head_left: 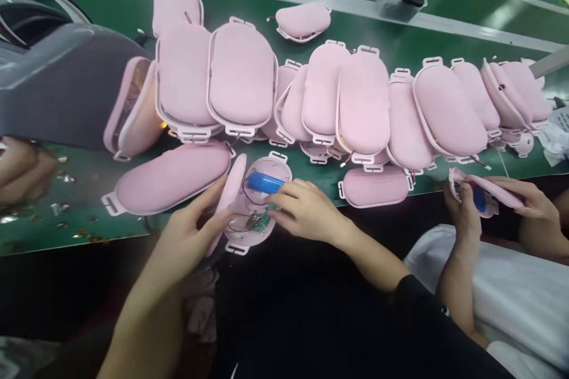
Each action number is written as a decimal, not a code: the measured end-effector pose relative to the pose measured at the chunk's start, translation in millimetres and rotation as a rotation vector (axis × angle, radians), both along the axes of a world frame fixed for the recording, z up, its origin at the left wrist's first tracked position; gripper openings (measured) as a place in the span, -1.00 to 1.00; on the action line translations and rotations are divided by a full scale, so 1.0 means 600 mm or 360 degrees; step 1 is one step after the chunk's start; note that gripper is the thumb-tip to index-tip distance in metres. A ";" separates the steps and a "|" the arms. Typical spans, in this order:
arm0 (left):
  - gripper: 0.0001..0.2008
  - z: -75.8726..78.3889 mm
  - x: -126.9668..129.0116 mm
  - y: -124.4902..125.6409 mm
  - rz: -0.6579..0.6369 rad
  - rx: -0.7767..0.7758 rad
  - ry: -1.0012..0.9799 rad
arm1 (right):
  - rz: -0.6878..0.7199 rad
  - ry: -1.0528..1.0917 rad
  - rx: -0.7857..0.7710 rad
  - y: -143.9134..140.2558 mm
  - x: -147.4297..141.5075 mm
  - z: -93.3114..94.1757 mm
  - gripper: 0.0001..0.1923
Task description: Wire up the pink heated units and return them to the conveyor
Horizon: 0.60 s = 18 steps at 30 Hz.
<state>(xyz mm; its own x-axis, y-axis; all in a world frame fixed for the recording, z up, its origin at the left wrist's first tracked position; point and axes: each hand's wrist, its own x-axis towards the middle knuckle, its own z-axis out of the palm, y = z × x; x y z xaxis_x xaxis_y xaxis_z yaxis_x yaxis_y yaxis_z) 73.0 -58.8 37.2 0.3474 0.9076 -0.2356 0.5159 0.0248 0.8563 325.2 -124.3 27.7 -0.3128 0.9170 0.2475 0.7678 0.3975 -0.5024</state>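
Observation:
A pink oval casing lies open at the table's front edge. Its base (237, 226) shows a blue cylindrical battery (265, 182), thin wires and a green circuit board (258, 221). My left hand (195, 225) is closed on the pink cover (232, 183), which stands on edge along the base's left side. My right hand (306, 208) curls over the base's right rim, fingers by the battery's end and the circuit board. Its fingertips are partly hidden, and whether they press the board I cannot tell.
Pink casings (242, 77) crowd the green table (302, 172) in a long row. At left are a grey machine (66, 83), small metal bits and another person's hand (22, 174). At right a co-worker's hands (466, 213) hold an open casing. A clear box (395, 7) stands behind.

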 end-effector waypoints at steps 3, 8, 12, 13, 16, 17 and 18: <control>-0.14 -0.004 -0.002 -0.003 -0.0053 0.0019 -0.0064 | 0.0199 -0.0110 0.0033 0.012 -0.034 0.009 -0.71; -0.46 0.000 -0.023 -0.008 -0.0082 0.0703 0.0117 | 0.0135 -0.0212 0.0062 0.019 -0.065 -0.011 -0.69; -0.37 0.024 -0.081 0.049 -0.0079 0.1254 0.0555 | -0.0003 -0.0193 0.0324 0.017 -0.062 -0.043 -0.74; -0.32 0.029 -0.095 0.068 -0.0159 0.1206 0.0611 | -0.0006 -0.0173 0.0364 0.016 -0.061 -0.049 -0.74; -0.20 0.039 -0.127 0.108 -0.0328 0.1074 0.0637 | -0.0001 -0.0136 0.0384 0.012 -0.060 -0.058 -0.74; -0.17 0.039 -0.133 0.114 -0.0360 0.1058 0.0664 | -0.0004 -0.0130 0.0374 0.012 -0.060 -0.059 -0.75; -0.13 0.037 -0.135 0.116 -0.0391 0.1047 0.0706 | -0.0010 -0.0127 0.0365 0.011 -0.061 -0.060 -0.76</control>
<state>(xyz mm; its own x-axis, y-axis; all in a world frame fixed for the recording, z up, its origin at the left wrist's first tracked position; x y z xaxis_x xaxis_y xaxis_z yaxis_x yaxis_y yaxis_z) -8.3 11.0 59.6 0.5535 0.8183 0.1550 0.7346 -0.5673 0.3721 288.9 -117.7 -8.4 -0.3344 0.8415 0.4242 0.8042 0.4895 -0.3370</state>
